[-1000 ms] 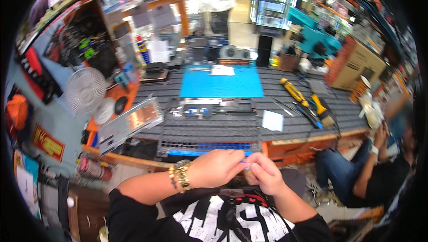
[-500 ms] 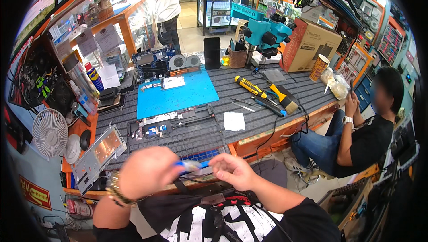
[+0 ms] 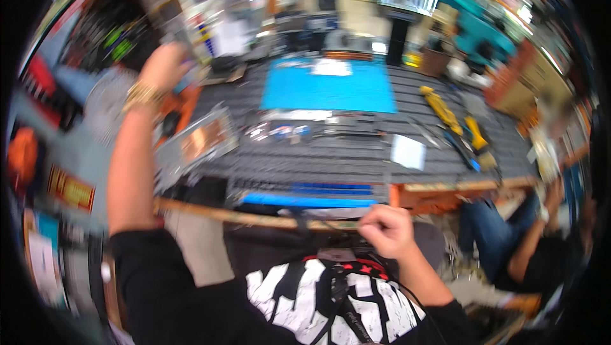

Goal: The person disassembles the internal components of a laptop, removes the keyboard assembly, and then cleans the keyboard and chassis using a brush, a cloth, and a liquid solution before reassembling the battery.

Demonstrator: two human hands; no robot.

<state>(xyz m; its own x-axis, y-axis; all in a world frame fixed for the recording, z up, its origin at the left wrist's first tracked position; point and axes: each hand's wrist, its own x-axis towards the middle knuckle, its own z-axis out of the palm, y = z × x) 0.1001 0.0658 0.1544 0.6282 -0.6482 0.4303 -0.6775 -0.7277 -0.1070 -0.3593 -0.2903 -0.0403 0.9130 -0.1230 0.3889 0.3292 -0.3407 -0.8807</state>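
Observation:
My left hand [image 3: 164,65], with a gold-coloured bracelet at its wrist, is stretched out at the far left beside the bottles and a blue and yellow spray can [image 3: 205,38]. Motion smears its fingers, so their grip does not show. Close to the bench's front edge, my right hand [image 3: 387,230] has its fingers curled together; whatever is in them is hidden. A long blue strip [image 3: 305,201] lies left of it, along the front edge. Farther back, a blue mat [image 3: 328,90] carries a pale metal part [image 3: 331,67], with a dark laptop frame [image 3: 344,125] in front of it.
A tilted metal panel [image 3: 197,144] leans at the left by a white fan [image 3: 111,106]. On the right lie a white paper piece [image 3: 408,152], a yellow screwdriver [image 3: 439,110], a brush [image 3: 480,144] and a cardboard box [image 3: 528,81]. A seated person [image 3: 541,243] is at the right.
My left hand has left the front edge, away from my right hand, and swung up to the far left. My right hand's fingers have curled in. The whole view has turned left.

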